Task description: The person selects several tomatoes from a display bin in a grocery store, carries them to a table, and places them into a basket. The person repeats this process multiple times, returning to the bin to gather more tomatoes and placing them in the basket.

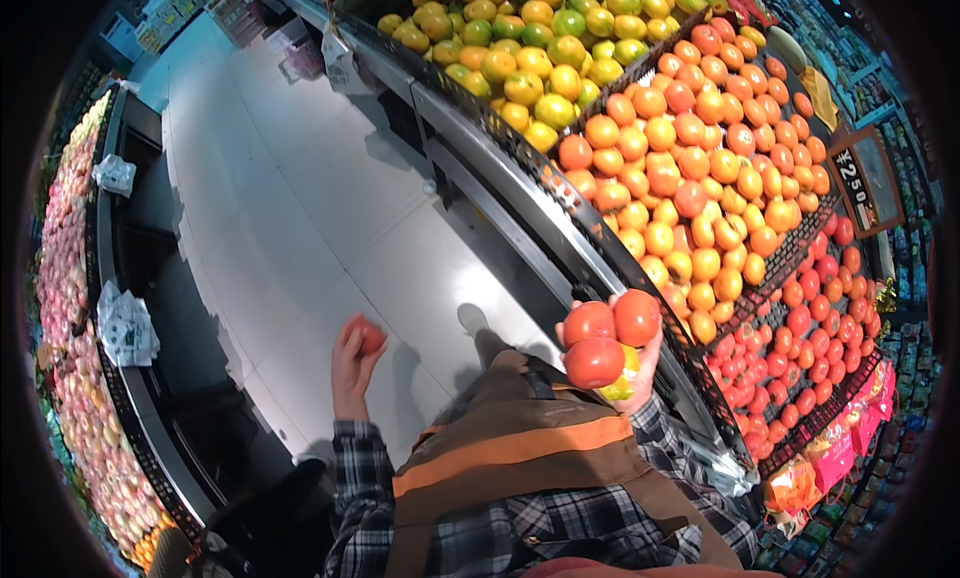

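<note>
My left hand (355,368) is raised over the aisle on the left, fingers curled around a red tomato (367,336). The outline of this tomato is a little blurred. On the right, close to the rim of the produce stand, my right hand (643,386) holds a cluster of three red tomatoes (594,362). Beneath them a yellow-green item (621,375) is also in that hand. It is partly covered, and I cannot tell whether it is a fruit or a packet.
Beside my right hand, the stand (592,233) carries orange round fruit (690,165), yellow-green citrus (536,60) and red tomatoes (806,330). Colourful packets (825,458) hang at its near end. Across the tiled aisle (300,203) runs another fruit stand (105,338) with plastic bags (126,326).
</note>
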A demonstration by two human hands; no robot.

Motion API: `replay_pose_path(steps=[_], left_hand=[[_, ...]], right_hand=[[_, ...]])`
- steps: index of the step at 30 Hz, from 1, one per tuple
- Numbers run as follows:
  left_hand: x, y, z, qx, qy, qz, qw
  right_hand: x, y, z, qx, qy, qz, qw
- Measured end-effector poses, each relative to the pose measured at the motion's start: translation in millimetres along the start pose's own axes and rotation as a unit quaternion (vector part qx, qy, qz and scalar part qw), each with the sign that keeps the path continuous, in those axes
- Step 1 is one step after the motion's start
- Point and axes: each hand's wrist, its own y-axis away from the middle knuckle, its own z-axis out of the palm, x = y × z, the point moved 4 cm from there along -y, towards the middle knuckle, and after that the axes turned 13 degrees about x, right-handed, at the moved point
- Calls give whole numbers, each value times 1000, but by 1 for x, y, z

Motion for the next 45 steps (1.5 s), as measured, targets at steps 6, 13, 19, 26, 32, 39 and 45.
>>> replay_pose_path(steps=[6,13,19,26,32,39,45], left_hand=[[2,10,-169,226,19,-17,974],[-41,69,-249,421,214,-15,882],[10,-2,-288,421,271,25,865],[207,-174,-348,375,209,51,902],[365,-309,-378,340,157,79,924],[371,-361,-459,404,204,12,891],[361,-345,-484,469,52,-237,849]], right_hand=[[41,-127,83,-19,21,61,998],[150,-238,185,-51,176,185,965],[280,-318,264,-86,234,246,937],[411,-379,379,-102,217,279,930],[497,-444,458,-71,173,369,910],[595,-602,564,-14,226,352,908],[675,-693,673,-58,188,405,893]])
